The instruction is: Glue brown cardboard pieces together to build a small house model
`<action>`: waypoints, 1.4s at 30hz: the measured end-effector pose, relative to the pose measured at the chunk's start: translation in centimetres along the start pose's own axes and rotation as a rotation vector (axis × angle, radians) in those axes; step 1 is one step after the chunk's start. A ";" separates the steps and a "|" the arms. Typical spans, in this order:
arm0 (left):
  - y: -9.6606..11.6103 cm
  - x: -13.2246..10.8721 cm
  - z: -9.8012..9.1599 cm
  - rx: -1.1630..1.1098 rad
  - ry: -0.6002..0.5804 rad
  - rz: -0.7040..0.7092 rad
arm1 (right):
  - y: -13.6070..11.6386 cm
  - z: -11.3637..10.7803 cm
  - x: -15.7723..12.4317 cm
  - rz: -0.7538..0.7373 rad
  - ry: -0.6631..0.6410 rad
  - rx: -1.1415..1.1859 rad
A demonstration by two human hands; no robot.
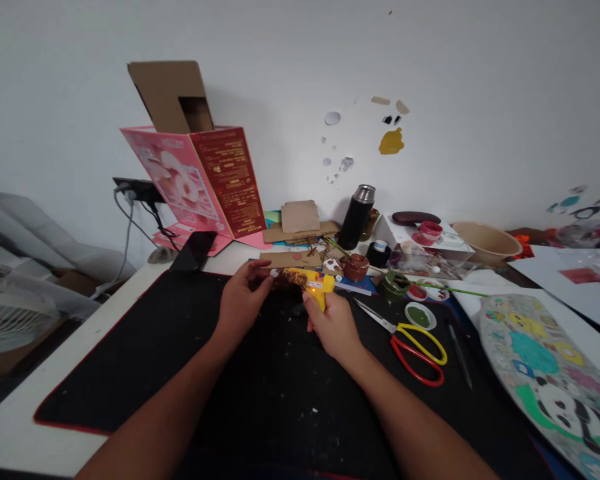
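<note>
My right hand [333,325] is closed round the handle of a yellow glue gun [321,285], whose nozzle end points left. A small orange light shows on the gun's body. Just left of the nozzle, my left hand [243,297] has its thumb and fingertips pinched near a small pale piece [275,273]. What exactly those fingers hold is too small to make out. Both hands are above the black mat [280,400]. Scissors [403,337] with one yellow and one red handle loop lie to the right of my right hand.
A black phone [194,251] lies at the back left by a pink and red box [210,177]. Behind the hands are cardboard pieces [300,217], a black flask [356,217] and paint jars [394,285]. A pen [459,353] and a painted panel [550,380] are at right.
</note>
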State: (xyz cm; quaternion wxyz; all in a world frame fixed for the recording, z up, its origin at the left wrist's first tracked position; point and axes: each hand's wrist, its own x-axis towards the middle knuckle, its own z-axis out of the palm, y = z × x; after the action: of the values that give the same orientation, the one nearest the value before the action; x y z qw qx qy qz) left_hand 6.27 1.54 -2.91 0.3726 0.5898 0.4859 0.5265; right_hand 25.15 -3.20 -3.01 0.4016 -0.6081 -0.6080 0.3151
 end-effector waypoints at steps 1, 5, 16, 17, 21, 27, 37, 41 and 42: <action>0.0 0.0 0.0 -0.002 0.003 -0.002 | 0.0 0.0 0.0 0.000 0.002 0.003; 0.2 0.0 0.0 0.014 0.030 0.007 | 0.0 0.0 -0.1 0.005 -0.013 -0.001; -0.3 0.2 -0.1 0.025 0.049 0.013 | 0.2 0.1 -0.1 -0.028 -0.029 -0.019; -0.4 0.2 -0.2 0.026 0.048 0.011 | 0.2 0.1 -0.1 -0.029 -0.027 -0.022; -0.5 0.3 -0.2 0.030 0.050 0.015 | 0.2 0.1 -0.1 -0.032 -0.027 -0.031; -0.5 0.3 -0.3 0.056 0.051 0.032 | -0.1 0.0 -0.1 -0.037 -0.040 -0.038; -0.1 0.0 -0.5 0.191 0.067 0.072 | -0.1 0.0 -0.1 0.000 -0.037 -0.041; -0.1 -0.1 -0.4 0.224 0.064 0.071 | -0.2 0.0 -0.2 0.008 -0.046 -0.034; -0.1 -0.1 -0.4 0.224 0.054 0.067 | -0.3 0.0 -0.2 0.011 -0.045 -0.031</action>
State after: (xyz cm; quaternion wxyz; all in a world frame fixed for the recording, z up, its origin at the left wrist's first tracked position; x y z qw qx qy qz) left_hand 5.88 1.43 -2.97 0.2733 0.6294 0.5315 0.4967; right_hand 24.99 -3.40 -2.80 0.3767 -0.6101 -0.6184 0.3215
